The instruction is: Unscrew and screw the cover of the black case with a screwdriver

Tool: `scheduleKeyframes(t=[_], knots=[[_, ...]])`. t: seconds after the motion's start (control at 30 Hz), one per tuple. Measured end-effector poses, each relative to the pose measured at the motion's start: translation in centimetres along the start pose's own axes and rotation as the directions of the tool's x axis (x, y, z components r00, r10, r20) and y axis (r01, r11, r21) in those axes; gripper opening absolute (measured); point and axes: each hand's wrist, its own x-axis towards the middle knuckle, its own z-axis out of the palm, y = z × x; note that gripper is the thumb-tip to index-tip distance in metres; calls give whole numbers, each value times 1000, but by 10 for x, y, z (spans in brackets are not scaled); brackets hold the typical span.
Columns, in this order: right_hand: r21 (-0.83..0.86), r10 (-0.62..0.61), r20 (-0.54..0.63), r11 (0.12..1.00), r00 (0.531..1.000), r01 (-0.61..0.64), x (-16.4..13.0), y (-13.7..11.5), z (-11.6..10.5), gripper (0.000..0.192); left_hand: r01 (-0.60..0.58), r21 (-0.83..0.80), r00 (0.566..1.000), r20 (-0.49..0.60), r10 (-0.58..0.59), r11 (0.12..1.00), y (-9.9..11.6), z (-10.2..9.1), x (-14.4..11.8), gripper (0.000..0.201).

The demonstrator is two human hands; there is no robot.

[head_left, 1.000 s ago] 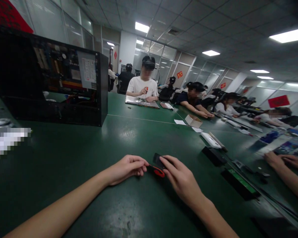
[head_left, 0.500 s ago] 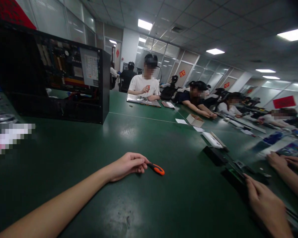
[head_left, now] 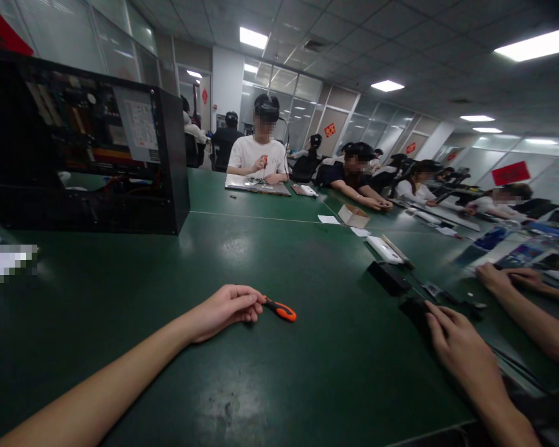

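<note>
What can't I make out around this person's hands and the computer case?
In the head view:
Orange-and-black tool: what lies beyond its handle, largely hidden by the left hand.
Black object: its full shape, partly covered by the right hand.
Computer case: its left end, cut off by the picture's edge.

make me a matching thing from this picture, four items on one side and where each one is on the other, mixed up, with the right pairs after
Column one
1. open computer case
2. orange-and-black tool handle
3. small cardboard box
4. right hand

Column two
A. at the fingertips of the left hand
B. with its fingertips at a black part
C. standing at the left of the picture
D. close to slips of white paper

Right pairs: 1-C, 2-A, 3-D, 4-B
</note>
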Motion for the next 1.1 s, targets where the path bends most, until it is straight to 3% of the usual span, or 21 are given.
scheduleKeyframes(t=[0.43, 0.73, 1.1], knots=[[28, -55, 67, 998, 996, 53, 6, -5, -9, 57, -21, 75, 1000, -9, 22, 997, 3, 4, -1, 29], [128, -57, -61, 990, 997, 64, 2, -6, -9, 48, -13, 110, 1000, -13, 15, 994, 5, 5, 0, 39], [108, -203, 81, 975, 976, 193, 6, 3, 5, 55, -28, 125, 1000, -4, 29, 992, 5, 6, -1, 36]])
